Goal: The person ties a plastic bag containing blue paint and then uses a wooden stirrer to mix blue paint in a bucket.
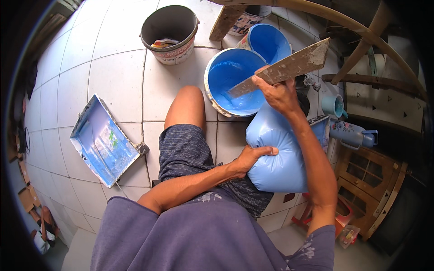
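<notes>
My left hand (248, 160) grips a plump light-blue plastic bag (280, 176) above my lap, its thumb pressed into the bag. My right hand (275, 95), just above the bag, holds a flat, paint-speckled wooden board (307, 58) at a slant, its lower end inside a bucket (226, 72) coated with blue paint. A second blue-coated bucket (269, 40) stands behind that one. A blue-stained paint tray (104, 144) lies on the tiles to my left.
A grey bucket (165, 25) stands on the tiled floor (113, 77). To my right are a teal mug (331, 107), a flowered flask (350, 133), another tray (321, 131), a wooden cabinet (361, 180) and curved wooden frames (379, 31). Another person (45, 230) is at the lower left.
</notes>
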The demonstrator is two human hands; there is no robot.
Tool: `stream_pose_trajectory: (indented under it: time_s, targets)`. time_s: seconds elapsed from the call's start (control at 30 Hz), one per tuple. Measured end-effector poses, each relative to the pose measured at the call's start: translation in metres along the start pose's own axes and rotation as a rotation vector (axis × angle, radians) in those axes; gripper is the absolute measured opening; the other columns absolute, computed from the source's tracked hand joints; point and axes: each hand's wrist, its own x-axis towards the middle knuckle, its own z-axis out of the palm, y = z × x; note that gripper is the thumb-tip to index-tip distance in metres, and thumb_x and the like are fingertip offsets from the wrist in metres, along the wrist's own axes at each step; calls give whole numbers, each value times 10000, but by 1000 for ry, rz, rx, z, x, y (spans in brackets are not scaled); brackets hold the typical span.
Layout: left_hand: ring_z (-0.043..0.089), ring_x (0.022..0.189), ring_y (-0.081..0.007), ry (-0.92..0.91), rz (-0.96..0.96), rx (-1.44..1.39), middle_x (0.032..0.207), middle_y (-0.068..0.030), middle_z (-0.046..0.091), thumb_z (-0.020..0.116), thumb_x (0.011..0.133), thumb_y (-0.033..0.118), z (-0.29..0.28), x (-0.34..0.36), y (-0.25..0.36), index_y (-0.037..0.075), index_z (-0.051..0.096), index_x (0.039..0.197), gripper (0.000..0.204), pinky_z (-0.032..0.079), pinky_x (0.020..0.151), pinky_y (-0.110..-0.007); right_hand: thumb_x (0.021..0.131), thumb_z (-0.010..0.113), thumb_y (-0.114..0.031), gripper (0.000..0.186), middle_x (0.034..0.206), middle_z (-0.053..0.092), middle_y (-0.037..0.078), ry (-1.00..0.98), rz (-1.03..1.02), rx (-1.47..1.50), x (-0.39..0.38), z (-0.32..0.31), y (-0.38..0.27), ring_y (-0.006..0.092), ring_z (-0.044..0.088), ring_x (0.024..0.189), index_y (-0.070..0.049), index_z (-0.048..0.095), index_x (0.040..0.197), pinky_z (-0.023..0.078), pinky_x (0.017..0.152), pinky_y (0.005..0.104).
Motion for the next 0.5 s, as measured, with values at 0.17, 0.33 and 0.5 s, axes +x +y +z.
stream_pose_trajectory:
  time_s: [0.17, 0.33, 0.5]
  targets:
    - [618, 939, -168, 7, 31, -6, 999, -88, 666, 645, 804, 242, 7, -3, 4, 1, 632, 1055, 348, 473, 878, -310, 786, 710, -89, 128, 757, 657, 53, 146, 30, 4, 2, -13, 23, 118, 615, 665, 14, 669, 851, 509, 629, 281]
    - [608, 942, -148, 21, 28, -2, 984, -70, 675, 643, 812, 238, 6, -5, 4, 15, 670, 1004, 296, 457, 885, -297, 791, 712, -123, 131, 736, 647, 43, 124, -105, -39, 8, -1, 2, 112, 597, 667, -17, 676, 859, 497, 646, 283]
    - [636, 914, -193, -10, 39, 40, 1027, -113, 638, 648, 791, 264, 4, -3, 3, -25, 565, 1130, 453, 513, 840, -335, 791, 711, -122, 133, 738, 642, 55, -6, -30, 42, -4, -6, 1, 122, 601, 686, -12, 673, 856, 499, 664, 285]
